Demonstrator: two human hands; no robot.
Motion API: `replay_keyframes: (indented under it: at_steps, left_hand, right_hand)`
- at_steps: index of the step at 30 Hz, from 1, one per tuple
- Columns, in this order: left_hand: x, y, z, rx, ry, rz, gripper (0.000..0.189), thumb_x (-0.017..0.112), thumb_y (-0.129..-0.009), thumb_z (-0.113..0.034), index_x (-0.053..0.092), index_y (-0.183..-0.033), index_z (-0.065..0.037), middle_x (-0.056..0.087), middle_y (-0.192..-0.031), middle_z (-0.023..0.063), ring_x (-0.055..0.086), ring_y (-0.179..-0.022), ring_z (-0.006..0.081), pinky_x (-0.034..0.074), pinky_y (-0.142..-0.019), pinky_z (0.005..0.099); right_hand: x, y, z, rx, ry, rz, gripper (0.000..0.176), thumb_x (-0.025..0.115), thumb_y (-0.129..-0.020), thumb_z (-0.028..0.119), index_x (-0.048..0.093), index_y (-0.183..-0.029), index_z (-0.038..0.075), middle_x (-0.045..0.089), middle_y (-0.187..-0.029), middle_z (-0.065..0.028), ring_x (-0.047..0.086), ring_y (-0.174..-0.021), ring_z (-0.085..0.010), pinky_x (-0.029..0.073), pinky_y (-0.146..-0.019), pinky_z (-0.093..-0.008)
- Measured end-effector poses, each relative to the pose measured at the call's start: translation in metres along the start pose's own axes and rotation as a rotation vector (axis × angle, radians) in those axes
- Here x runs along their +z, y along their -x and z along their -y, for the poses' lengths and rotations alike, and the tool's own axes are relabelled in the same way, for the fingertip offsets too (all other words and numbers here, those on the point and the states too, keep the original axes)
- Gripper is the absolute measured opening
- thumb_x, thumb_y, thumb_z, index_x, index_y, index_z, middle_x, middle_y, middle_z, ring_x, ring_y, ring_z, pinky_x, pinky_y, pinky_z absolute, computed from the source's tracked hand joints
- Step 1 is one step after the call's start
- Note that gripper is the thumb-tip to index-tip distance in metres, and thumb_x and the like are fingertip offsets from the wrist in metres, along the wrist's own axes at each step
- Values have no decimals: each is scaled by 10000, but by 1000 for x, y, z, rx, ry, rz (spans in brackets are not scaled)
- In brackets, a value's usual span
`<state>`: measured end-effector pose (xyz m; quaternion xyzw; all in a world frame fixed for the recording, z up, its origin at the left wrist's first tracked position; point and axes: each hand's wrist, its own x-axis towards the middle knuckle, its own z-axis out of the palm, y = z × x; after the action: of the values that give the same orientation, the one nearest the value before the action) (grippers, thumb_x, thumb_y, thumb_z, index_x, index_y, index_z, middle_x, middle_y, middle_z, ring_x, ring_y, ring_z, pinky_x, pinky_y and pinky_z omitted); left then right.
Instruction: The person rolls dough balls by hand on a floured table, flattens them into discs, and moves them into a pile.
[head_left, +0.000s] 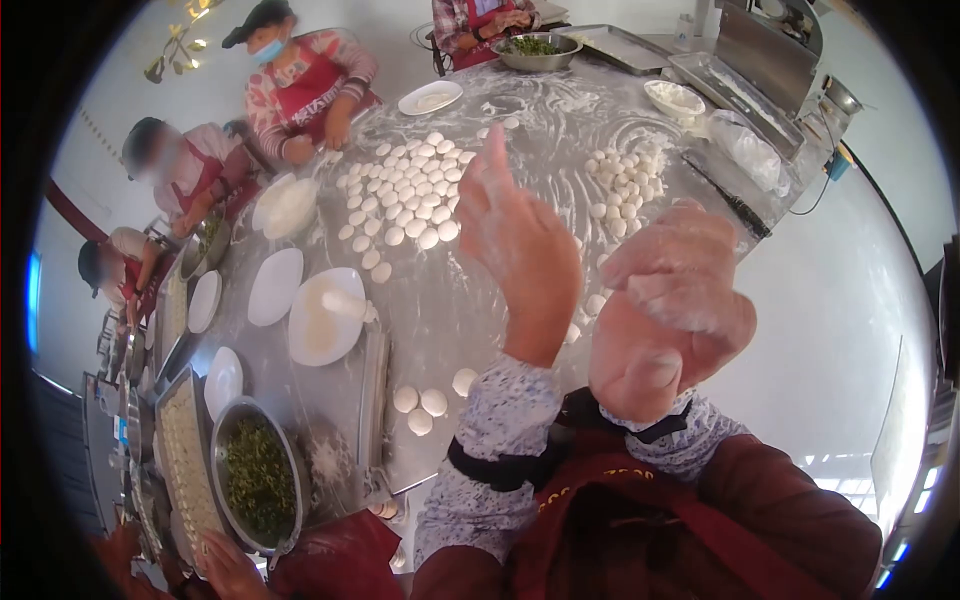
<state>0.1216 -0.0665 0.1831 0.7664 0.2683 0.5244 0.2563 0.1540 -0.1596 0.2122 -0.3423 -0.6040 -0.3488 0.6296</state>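
Observation:
My left hand (520, 250) is raised over the steel table, fingers stretched upward, with nothing visible in it. Close to its right, my right hand (675, 310) is dusted with flour and closed, its fingers curled in; whatever lies inside is hidden. The two hands are apart. Past my left hand spreads a large group of small white dough balls (415, 190). A second cluster of dough balls (622, 190) lies beyond my right hand, partly covered by it. Several larger dough pieces (433, 402) rest near the table's front edge, left of my left sleeve.
The floury steel table (440, 300) carries a white plate (312, 345) with a white cylindrical object, a bowl of chopped greens (258, 475), a tray of pieces (188, 460) and a dark bar (728, 193). Several co-workers in red aprons stand around it; a co-worker's hand (235, 565) is lower left.

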Motion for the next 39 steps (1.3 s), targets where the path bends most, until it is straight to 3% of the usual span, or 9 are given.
replay_keyframes:
  at_steps: [3, 5, 13, 16, 18, 22, 29, 34, 39]
  left_hand:
    - [19, 1, -16, -240, -58, -14, 698, 545, -789, -9, 355, -1447, -145, 429, -1330, 139, 421, -1190, 327, 328, -965, 482]
    - [33, 10, -9, 40, -431, -137, 764, 593, -751, -11, 361, -1453, -201, 418, -1353, 117, 401, -1220, 325, 293, -966, 534]
    - [21, 58, 71, 59, -399, 70, 688, 548, -814, -74, 345, -1461, -184, 411, -1365, 140, 381, -1247, 326, 248, -1027, 521]
    - [-12, 61, 102, -76, -557, 165, 646, 528, -867, -112, 321, -1475, -178, 403, -1379, 149, 375, -1256, 338, 242, -1038, 527]
    - [-27, 61, 111, -187, -568, 182, 695, 561, -846, -85, 311, -1485, -195, 396, -1389, 139, 377, -1256, 347, 256, -1020, 533]
    - [-27, 55, 99, -56, -554, 110, 681, 564, -891, -187, 263, -1502, -195, 335, -1460, 166, 327, -1329, 364, 216, -1066, 569]
    - [28, 135, 127, -1, -621, 476, 602, 469, -940, -326, 305, -1495, -159, 255, -1544, 160, 211, -1426, 362, 83, -1108, 616]
    - [15, 138, 141, 65, -573, 470, 593, 487, -936, -317, 317, -1489, -186, 306, -1521, 143, 239, -1411, 366, 87, -1107, 620]
    - [-21, 130, 164, -79, -669, 475, 616, 510, -924, -323, 301, -1492, -209, 334, -1498, 149, 253, -1402, 371, 135, -1091, 633]
  right_hand:
    - [8, 5, 7, 48, 22, -58, 345, 531, -912, 399, 678, -857, 92, 642, -897, -53, 471, -872, -231, 390, -797, -410]
    - [14, -4, 6, 9, 60, -74, 335, 503, -928, 397, 589, -922, 73, 599, -839, -93, 480, -786, -225, 377, -742, -394]
    - [-12, -9, -12, -35, 55, -239, 320, 454, -946, 322, 502, -1010, 13, 554, -874, -159, 507, -752, -230, 395, -722, -361]
    - [-44, 6, -24, 71, 171, -101, 260, 454, -919, 200, 501, -1058, -15, 563, -889, -164, 516, -793, -228, 409, -765, -351]
    - [-51, 35, -32, 465, 107, -4, 159, 563, -877, 112, 592, -949, -28, 626, -918, -114, 581, -792, -234, 458, -752, -336]
    - [-63, 100, -38, 890, 104, 523, 221, 610, -799, 0, 605, -1019, 20, 608, -945, -110, 602, -849, -213, 483, -773, -317]
    - [-49, 180, -18, 895, 75, 941, 424, 588, -754, 23, 548, -1174, 57, 586, -1102, -181, 568, -1021, -367, 483, -885, -431]
    - [-43, 194, -24, 796, 97, 918, 293, 602, -713, 13, 587, -1006, 1, 586, -1038, -194, 568, -963, -382, 496, -826, -437]
    - [-12, 183, -11, 1341, -160, 726, 181, 636, -807, 86, 600, -962, 1, 618, -926, -156, 625, -862, -304, 518, -723, -382]
